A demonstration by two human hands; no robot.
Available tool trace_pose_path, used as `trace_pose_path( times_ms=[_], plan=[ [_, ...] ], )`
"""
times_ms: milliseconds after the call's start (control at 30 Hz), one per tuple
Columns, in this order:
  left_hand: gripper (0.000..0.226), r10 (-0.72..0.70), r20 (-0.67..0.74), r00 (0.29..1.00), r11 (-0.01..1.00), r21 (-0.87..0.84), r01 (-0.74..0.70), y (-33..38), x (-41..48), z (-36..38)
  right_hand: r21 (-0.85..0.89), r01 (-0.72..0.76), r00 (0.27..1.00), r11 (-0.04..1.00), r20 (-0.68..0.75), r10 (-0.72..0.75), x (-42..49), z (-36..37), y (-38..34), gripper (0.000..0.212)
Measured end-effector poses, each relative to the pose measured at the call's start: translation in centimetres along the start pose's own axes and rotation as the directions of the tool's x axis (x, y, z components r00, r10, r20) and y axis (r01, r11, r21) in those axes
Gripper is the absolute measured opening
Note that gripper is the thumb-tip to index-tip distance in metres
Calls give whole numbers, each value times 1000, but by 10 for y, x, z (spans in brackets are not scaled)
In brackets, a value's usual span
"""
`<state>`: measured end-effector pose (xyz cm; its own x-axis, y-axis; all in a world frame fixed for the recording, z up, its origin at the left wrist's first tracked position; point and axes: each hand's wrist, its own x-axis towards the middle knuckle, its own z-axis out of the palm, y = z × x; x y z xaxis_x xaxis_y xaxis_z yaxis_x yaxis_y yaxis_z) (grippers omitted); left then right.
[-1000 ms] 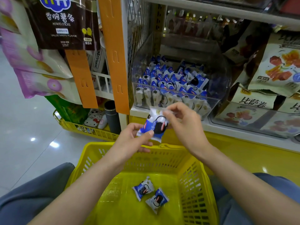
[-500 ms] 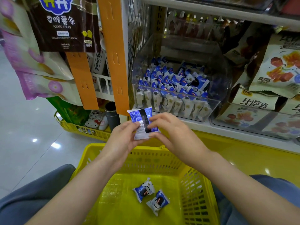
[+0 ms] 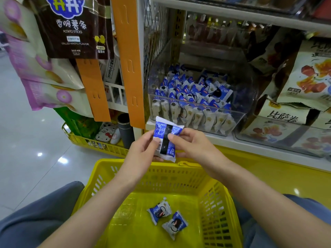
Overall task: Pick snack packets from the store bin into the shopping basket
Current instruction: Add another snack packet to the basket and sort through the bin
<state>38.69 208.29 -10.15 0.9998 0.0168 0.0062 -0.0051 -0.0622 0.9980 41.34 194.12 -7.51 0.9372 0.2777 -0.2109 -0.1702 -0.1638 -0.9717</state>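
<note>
Packet held upright over the basket's far edge.
Left hand and right hand both pinched its sides; the drop place lay below, nearer the person.

Far up and to the left of the fingers, on the hanging brown bag: logo "升升" on a blue cloud shape, below it "香脆薯条", then "POTATO STICKS", and lower down "GRILLED WAGYU FLAVOR" in small letters. Between the fingers, on the back of the snack packet: a barcode near its left edge and fine white print on blue, too small to read. To the right of the fingers, on the beige packet: "比萨卷" in dark characters. Above that and further right, on the pale bag with red pieces: a small dark label, "计重方式".
</note>
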Motion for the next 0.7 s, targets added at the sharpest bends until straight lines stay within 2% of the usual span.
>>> trace_pose_path(
  times_ms=[67,133,200,333,433,533,700],
  plan=[
    [25,63,-73,995,992,112,-54,-3,1,-1,31,4,999,1000,-34,-3,1,2,2,20],
    [32,186,-139,973,945,296,-138,-7,1,-2,95,4,998,996,-65,3,2,3,2,22],
    [31,281,-120,952,873,444,-202,-7,0,-2,135,6,997,991,-71,4,2,4,4,24],
    [27,250,-65,966,866,461,-193,-7,1,-5,133,25,998,991,-55,-17,2,5,6,4],
    [21,274,24,961,793,559,-241,-7,1,-10,127,44,998,991,-57,-37,2,6,9,5],
    [25,308,99,946,680,673,-292,-4,1,-13,117,27,996,993,-89,-17,5,10,12,20],
    [28,285,74,956,554,801,-227,0,-3,-7,-45,84,992,995,-90,-88,9,16,20,24]
  ],
)
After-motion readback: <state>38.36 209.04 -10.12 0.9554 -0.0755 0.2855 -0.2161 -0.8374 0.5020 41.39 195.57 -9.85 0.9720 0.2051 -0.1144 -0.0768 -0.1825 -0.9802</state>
